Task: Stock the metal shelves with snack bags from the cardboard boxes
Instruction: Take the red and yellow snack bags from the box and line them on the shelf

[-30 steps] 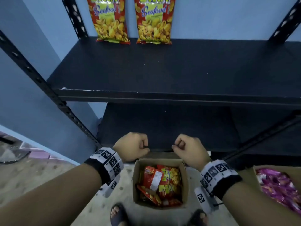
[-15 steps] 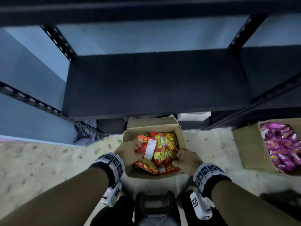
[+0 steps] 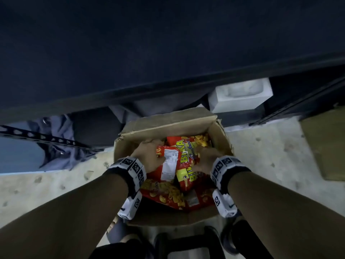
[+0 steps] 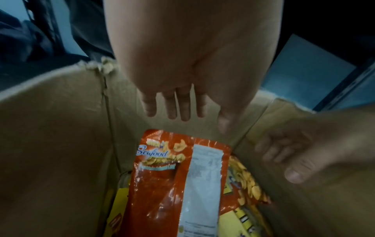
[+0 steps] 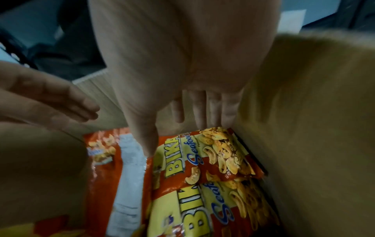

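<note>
An open cardboard box (image 3: 168, 122) on the floor holds several red and yellow seafood snack bags (image 3: 184, 165). Both my hands are inside it. My left hand (image 3: 147, 156) hovers with straight fingers (image 4: 174, 105) over a bag lying label side up (image 4: 182, 176), close to the box's far wall. My right hand (image 3: 203, 159) reaches over the front-up bags (image 5: 213, 160) with straight fingers (image 5: 202, 109), and its thumb tip touches or nearly touches a bag. Neither hand grips anything. The dark metal shelf (image 3: 168, 53) hangs over the box.
Under the shelf sit a white foam block (image 3: 240, 98) and a crumpled grey cloth (image 3: 56, 139). A second cardboard box (image 3: 324, 146) stands to the right on the speckled floor. A dark object (image 3: 186, 243) sits between my feet at the bottom edge.
My view has tipped down from the shelves to the box. Both hands, curled into fists above the box a second ago, have dropped into it and straightened their fingers over the bags.
</note>
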A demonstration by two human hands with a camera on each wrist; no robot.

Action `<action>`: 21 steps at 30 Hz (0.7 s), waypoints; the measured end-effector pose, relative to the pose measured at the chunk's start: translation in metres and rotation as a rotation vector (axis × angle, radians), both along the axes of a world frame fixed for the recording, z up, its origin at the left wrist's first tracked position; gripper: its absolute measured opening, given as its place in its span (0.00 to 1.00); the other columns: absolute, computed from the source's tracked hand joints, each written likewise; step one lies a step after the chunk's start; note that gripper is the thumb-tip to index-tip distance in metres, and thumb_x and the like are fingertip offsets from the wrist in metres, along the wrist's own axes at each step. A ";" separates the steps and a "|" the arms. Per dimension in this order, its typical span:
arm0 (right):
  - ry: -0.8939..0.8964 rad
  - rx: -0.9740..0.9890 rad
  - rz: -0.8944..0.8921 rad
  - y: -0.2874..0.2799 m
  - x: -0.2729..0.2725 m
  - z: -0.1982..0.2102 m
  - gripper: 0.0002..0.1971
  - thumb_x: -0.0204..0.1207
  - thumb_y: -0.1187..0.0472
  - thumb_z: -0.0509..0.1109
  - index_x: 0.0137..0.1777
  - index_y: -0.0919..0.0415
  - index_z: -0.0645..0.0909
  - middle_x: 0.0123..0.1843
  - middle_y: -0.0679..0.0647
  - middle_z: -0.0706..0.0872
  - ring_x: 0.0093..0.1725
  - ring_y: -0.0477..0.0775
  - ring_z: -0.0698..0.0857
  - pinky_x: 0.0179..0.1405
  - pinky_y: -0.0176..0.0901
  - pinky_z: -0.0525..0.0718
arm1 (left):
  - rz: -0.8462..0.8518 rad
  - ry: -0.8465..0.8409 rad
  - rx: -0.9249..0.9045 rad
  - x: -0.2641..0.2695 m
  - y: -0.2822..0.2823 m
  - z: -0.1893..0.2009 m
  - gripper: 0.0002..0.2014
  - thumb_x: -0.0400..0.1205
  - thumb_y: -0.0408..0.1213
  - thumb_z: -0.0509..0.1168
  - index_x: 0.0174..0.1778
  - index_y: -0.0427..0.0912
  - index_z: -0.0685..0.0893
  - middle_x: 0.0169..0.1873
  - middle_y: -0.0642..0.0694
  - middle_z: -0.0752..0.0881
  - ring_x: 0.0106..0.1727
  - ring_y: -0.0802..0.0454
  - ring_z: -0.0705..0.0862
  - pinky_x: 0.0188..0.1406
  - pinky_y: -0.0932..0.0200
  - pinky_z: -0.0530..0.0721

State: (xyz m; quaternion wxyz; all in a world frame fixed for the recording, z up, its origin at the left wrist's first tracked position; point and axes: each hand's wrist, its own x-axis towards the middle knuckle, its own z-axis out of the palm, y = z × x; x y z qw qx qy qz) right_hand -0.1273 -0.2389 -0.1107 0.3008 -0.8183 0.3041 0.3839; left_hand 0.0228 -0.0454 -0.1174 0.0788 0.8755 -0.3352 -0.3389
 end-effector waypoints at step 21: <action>-0.190 -0.191 0.334 -0.007 0.043 -0.145 0.51 0.72 0.42 0.79 0.89 0.39 0.51 0.88 0.50 0.64 0.86 0.59 0.61 0.83 0.65 0.62 | -0.079 0.118 0.005 0.036 0.005 -0.093 0.18 0.80 0.52 0.76 0.64 0.50 0.87 0.51 0.57 0.84 0.54 0.56 0.83 0.55 0.59 0.78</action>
